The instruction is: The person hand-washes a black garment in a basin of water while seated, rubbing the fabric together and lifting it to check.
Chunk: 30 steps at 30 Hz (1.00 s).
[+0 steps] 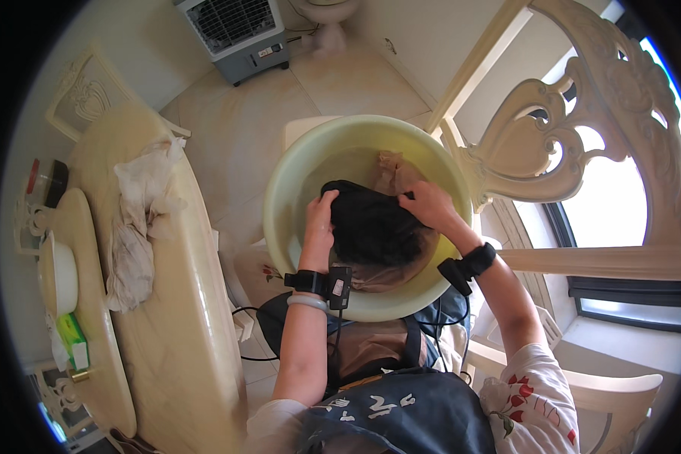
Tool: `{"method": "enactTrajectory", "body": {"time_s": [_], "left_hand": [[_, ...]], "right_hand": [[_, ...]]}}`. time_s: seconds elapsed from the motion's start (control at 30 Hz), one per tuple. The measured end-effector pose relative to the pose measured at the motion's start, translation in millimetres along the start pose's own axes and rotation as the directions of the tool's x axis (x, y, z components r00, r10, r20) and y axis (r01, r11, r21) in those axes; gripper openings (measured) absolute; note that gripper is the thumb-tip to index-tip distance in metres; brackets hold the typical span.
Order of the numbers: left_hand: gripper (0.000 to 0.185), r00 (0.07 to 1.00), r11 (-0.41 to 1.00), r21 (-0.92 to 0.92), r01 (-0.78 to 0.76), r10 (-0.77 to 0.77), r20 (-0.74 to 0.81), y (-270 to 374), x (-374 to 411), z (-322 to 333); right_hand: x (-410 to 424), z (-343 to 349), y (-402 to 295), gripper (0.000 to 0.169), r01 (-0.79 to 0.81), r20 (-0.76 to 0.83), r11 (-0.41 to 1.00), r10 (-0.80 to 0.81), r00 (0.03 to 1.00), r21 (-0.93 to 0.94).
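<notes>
A large pale yellow-green plastic basin [284,170] stands before me with water in it. Both my hands are inside its rim, gripping a dark wet cloth [369,227] by its upper edge. My left hand [320,221] pinches the left corner, thumb on top. On the right side, my right hand [431,207] has its fingers closed on the cloth's edge. Beneath and behind the dark cloth lies a brownish-pink cloth [394,170], partly hidden by it. Black straps with small devices circle both wrists, and cables hang from them.
To the left is a cream table [170,318] with a crumpled whitish cloth [133,227], a white bowl [62,275] and a green tissue pack [72,340]. A carved chair back [545,153] rises at the right. An air cooler [235,40] stands on the tiled floor beyond.
</notes>
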State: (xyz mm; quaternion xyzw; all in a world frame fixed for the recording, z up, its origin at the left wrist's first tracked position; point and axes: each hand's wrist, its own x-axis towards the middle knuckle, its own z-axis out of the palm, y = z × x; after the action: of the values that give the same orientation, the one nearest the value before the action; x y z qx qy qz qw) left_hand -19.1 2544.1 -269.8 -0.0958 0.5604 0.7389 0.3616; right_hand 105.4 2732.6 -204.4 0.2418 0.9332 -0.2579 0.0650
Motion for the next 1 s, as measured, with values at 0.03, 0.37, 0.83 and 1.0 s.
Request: {"method": "enactTrajectory", "body": {"time_s": [0.03,0.37,0.83,1.0], "left_hand": [[0.024,0.999,0.997,0.058,-0.051,0.050,0.017,-1.4,0.2,0.3],[0.017,0.952,0.957,0.086,-0.276,0.260,0.160,-3.3,-14.9,23.8],[0.021,0.949,0.938,0.146,-0.314,0.317,0.006,-7.9,-2.4,9.6],[0.030,0.878,0.884,0.289,-0.367,0.432,-0.206,-18.2,17.9,-3.1]], "right_hand": [[0.3,1.0,3.0,0.027,-0.013,-0.003,0.995,0.012,1.000,-0.101],[10.1,56.1,-41.8,0.045,0.287,-0.048,0.934,-0.303,0.952,-0.213],[13.7,-11.7,-4.9,0.013,0.087,-0.075,0.526,-0.044,0.996,0.846],[67.5,80.7,0.1,0.023,0.384,-0.432,0.647,-0.092,0.897,0.659]]}}
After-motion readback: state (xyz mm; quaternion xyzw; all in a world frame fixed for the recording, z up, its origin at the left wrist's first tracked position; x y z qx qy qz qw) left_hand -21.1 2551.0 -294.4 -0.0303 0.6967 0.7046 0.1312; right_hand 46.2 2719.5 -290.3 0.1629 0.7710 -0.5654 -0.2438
